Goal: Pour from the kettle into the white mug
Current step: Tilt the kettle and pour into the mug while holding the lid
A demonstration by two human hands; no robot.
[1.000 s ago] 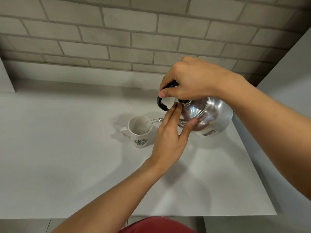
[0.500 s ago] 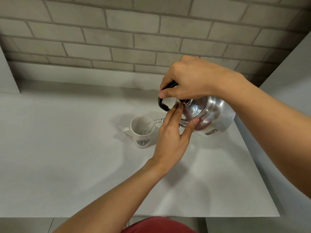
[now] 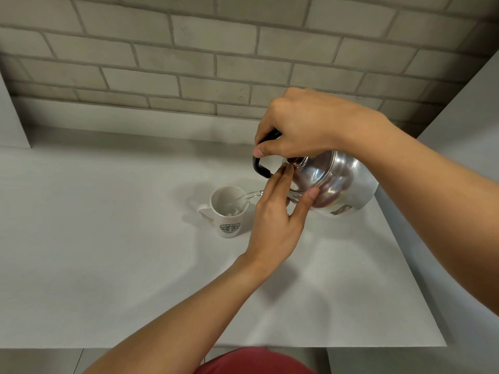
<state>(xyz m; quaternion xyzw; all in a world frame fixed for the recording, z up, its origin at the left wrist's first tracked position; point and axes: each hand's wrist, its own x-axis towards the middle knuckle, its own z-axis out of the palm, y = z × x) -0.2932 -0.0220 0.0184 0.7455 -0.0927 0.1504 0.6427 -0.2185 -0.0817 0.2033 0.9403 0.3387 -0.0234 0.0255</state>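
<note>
A shiny steel kettle [image 3: 337, 184] hangs tilted to the left above the table, held by its black handle [image 3: 260, 168] in my right hand [image 3: 299, 125]. My left hand [image 3: 275, 217] rests flat against the kettle's lid, fingers straight, thumb under the rim. A thin stream of water [image 3: 247, 197] runs from the spout, hidden behind my left hand, into the white mug [image 3: 226, 211]. The mug stands upright left of the kettle, with a green logo facing me and its handle to the left.
The white tabletop [image 3: 108, 252] ends at a grey brick wall [image 3: 189, 63] at the back. A pale panel [image 3: 459, 130] rises along the right side. The near table edge [image 3: 162, 346] runs just above my red clothing [image 3: 256, 360].
The kettle stays tilted and both hands keep their hold. Water keeps running into the mug. The view has shifted slightly; nothing else moved.
</note>
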